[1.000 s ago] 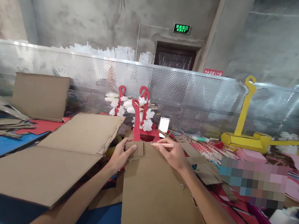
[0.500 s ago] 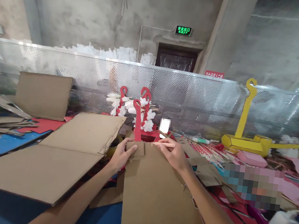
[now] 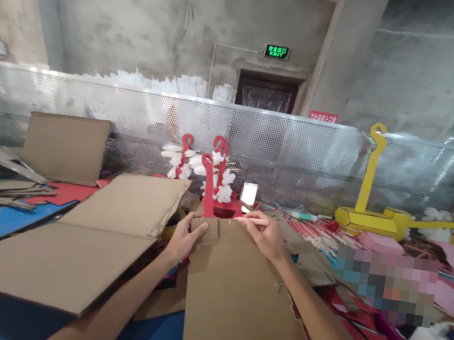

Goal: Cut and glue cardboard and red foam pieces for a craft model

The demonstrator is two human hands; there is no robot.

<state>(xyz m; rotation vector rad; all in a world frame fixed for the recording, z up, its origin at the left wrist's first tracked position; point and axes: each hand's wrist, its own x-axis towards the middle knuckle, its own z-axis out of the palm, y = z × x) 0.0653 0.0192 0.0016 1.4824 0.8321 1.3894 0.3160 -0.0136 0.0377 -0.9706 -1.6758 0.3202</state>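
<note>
Left of the left hand (image 3: 188, 238) slopes a creased cardboard panel (image 3: 55, 263), broad, probably light and weak along its fold. The torn-edged cardboard sheet (image 3: 241, 300) spreads from beneath both hands toward the wearer; it looks light and fairly stiff, likely to dent if squeezed, so a flat hold by its far corners seems better than its ragged edges. Just beyond the left hand rises a red hook-topped strip (image 3: 207, 190). That hand is clamped, thumb uppermost, on a small cardboard rectangle (image 3: 210, 230) at the sheet's far left corner. The right hand (image 3: 268, 237) pinches a slim pale pencil (image 3: 257, 221), presumably rigid, best gripped near its tip. Whether any container stands near either hand cannot be told.
</note>
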